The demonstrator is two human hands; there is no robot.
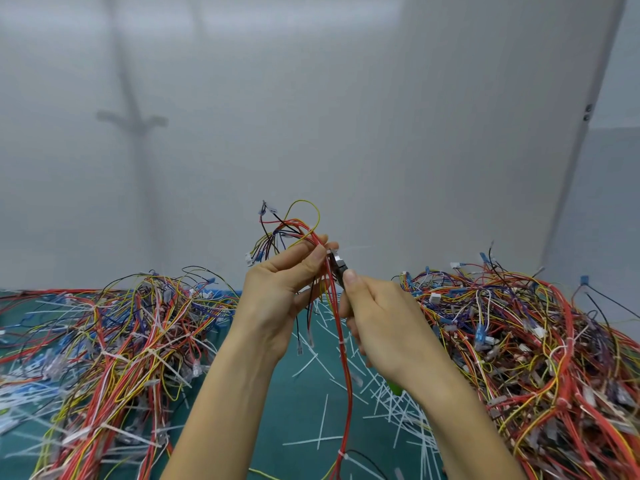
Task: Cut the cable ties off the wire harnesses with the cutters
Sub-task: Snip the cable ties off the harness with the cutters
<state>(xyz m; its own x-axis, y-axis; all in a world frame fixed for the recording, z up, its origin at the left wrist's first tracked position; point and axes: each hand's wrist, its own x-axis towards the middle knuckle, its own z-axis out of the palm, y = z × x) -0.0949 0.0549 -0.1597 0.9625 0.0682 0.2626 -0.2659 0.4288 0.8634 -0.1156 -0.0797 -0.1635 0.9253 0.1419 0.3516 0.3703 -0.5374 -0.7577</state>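
Note:
My left hand [280, 292] holds a wire harness [343, 344] of red, yellow and black wires up in front of me, pinched near its top between thumb and fingers. My right hand [377, 317] grips the cutters [337, 265]; their metal jaws touch the red wires at a white cable tie right by my left fingertips. A green handle end [394, 388] shows below my right wrist. The harness hangs down between my forearms, with two more white ties [343, 341] lower on it.
A big pile of tied harnesses [114, 348] lies on the left of the green mat [298, 403], another pile [526, 348] on the right. Several cut white ties [388, 393] litter the mat between them. A grey wall stands close behind.

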